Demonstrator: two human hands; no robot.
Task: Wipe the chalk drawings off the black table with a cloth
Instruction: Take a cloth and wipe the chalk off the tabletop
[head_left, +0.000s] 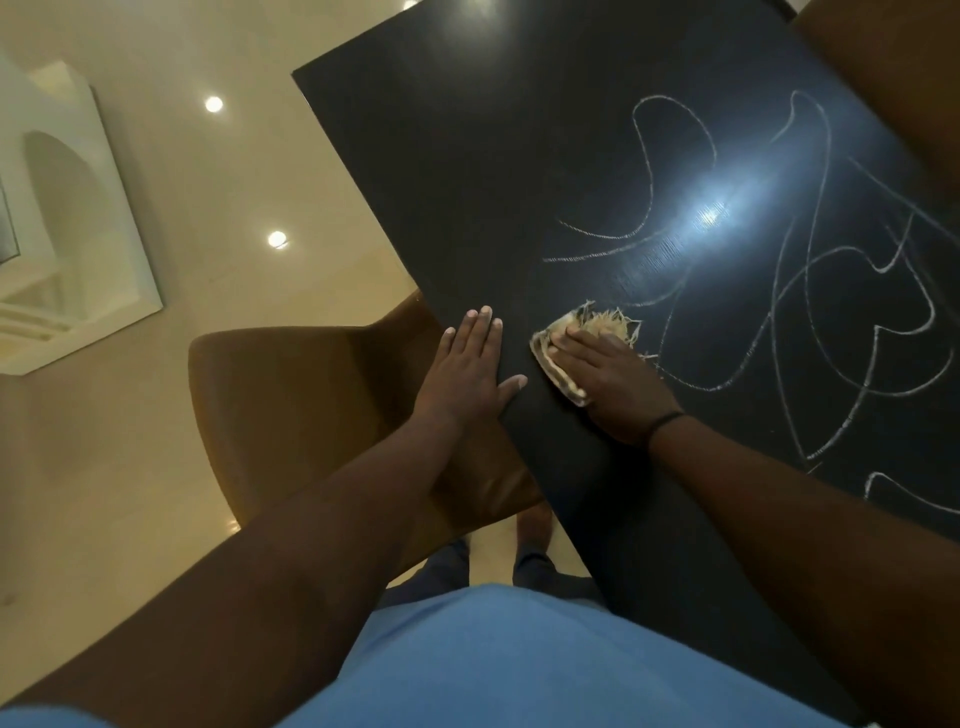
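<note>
Black table (498, 171): dark top with fine linear grain, semi-gloss, throwing back a bright glare patch. Chalk drawings (810, 322): powdery, matt white lines, grainy along the strokes. Cloth (558, 364): woven tan fabric, frayed with loose threads at one edge. Chair (291, 405): smooth brown leather-like covering, soft sheen. Floor (156, 493): polished cream surface, glossy, mirroring ceiling spots.

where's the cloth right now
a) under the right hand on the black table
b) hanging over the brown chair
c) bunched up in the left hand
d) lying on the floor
a: the right hand presses flat on the frayed cloth on the black table, next to the chalk lines, while the left hand rests bare at the table edge.
</note>
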